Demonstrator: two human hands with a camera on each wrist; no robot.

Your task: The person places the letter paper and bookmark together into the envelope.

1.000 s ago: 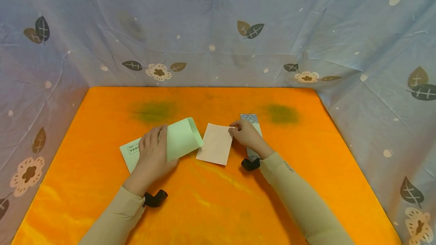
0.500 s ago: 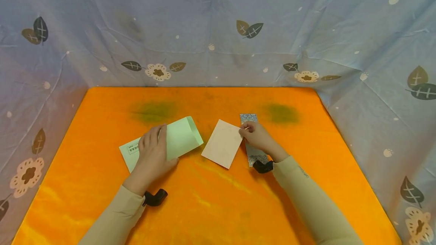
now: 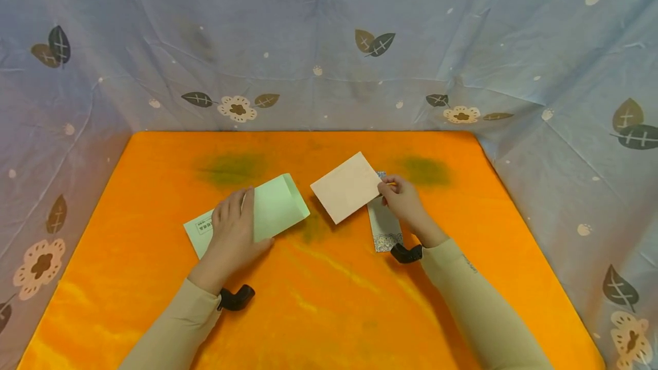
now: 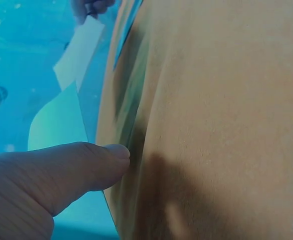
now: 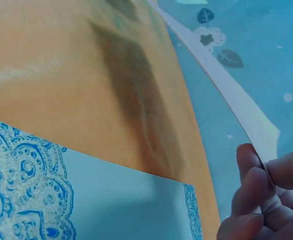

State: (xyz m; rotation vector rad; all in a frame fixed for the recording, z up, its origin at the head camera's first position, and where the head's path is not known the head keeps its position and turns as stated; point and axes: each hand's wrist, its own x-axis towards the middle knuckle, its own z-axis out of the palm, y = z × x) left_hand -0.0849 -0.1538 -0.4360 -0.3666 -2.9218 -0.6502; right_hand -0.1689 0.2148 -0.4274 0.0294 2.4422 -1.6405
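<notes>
A pale green envelope (image 3: 277,207) with a small printed box lies angled on the left, its mouth facing right. Across its middle my left hand (image 3: 231,233) holds it, fingers over the upper side and thumb at the near edge. The left wrist view has the thumb (image 4: 81,167) reaching past the envelope's edge. My right hand (image 3: 406,201) pinches a plain pinkish card (image 3: 346,187) by its right corner between thumb and fingers. In the right wrist view the card (image 5: 231,95) is raised, nearly edge-on, with its shadow on the cloth below.
A narrow pale strip with blue lace-patterned ends (image 3: 384,227) lies beneath the right hand, partly covered by the card. An orange cloth (image 3: 329,307) covers the table. Blue-grey patterned curtains (image 3: 319,44) stand at the back and both sides.
My right hand has moved right, turning and lifting the card away from the envelope's mouth; the card now overlaps the strip's upper part. My left hand and the envelope have barely moved.
</notes>
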